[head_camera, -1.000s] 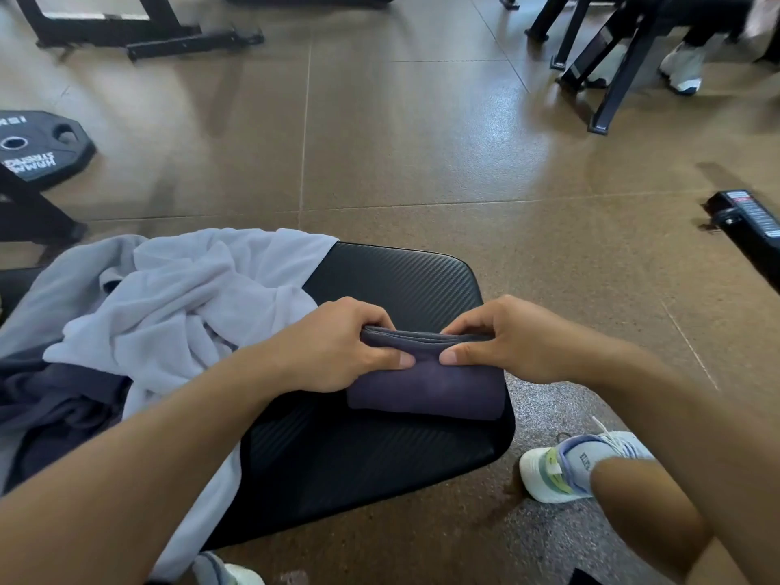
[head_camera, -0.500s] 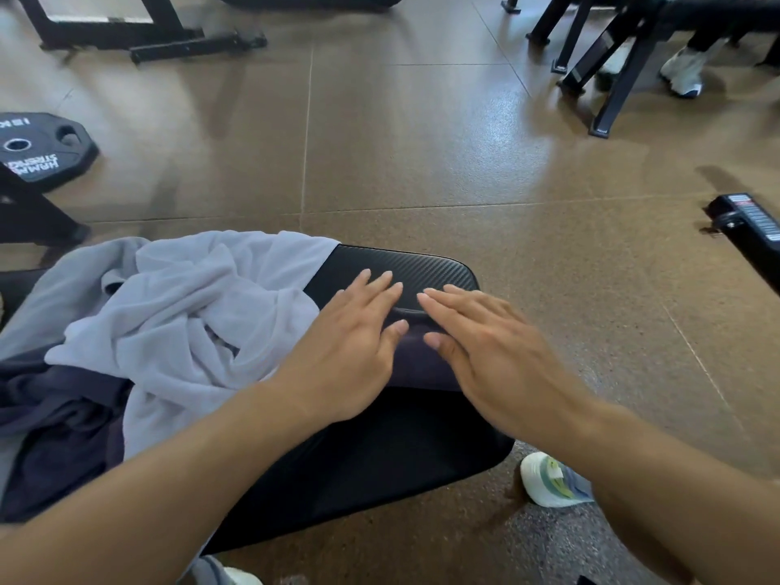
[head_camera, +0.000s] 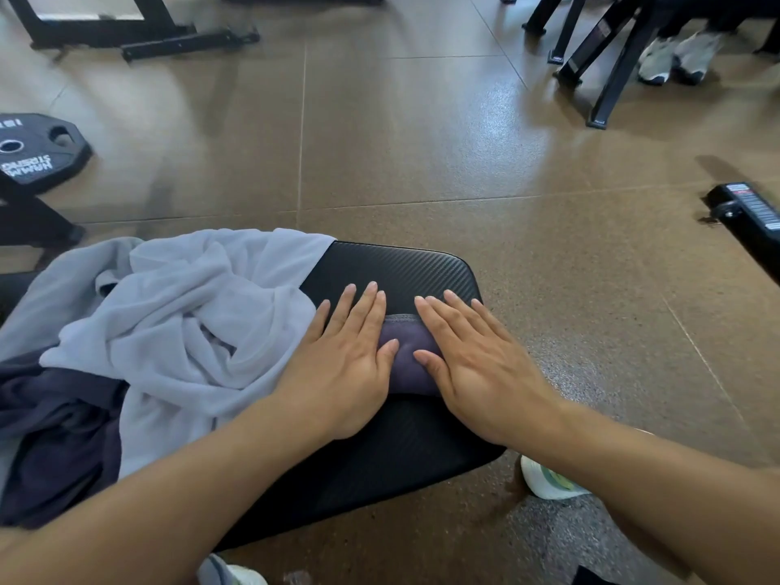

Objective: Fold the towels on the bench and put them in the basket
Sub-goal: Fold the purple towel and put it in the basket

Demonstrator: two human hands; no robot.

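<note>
Folded towel: a small dark purple towel (head_camera: pixel 407 356) is laid folded on the black padded counter (head_camera: pixel 405 268), near its far right end; only a strip of it is seen between the two hands, with a stitched hem at its far edge.
Left hand: the left hand (head_camera: pixel 346 365) is pressed flat on the left part of the folded towel, palm down, fingers straight and slightly spread, fingertips reaching past the hem onto the counter pad.
Right hand: the right hand (head_camera: pixel 477 365) is pressed flat on the right part of the same towel, fingers straight and close together, thumb laid on the cloth.
Grip: nothing is clasped or pinched by either hand; both are fully extended and only pushed down on the towel.
Unfolded pile: a crumpled light grey towel (head_camera: pixel 181 323) is heaped on the left of the counter, touching the left hand's outer edge, with a dark navy cloth (head_camera: pixel 59 437) partly beneath it.
Floor: a brown speckled floor (head_camera: pixel 422 141) is seen around the counter; a weight plate (head_camera: pixel 33 149) lies at far left, black equipment frames (head_camera: pixel 603 61) at top right.
Shoe: a white shoe (head_camera: pixel 544 483) is seen just under the right forearm.
</note>
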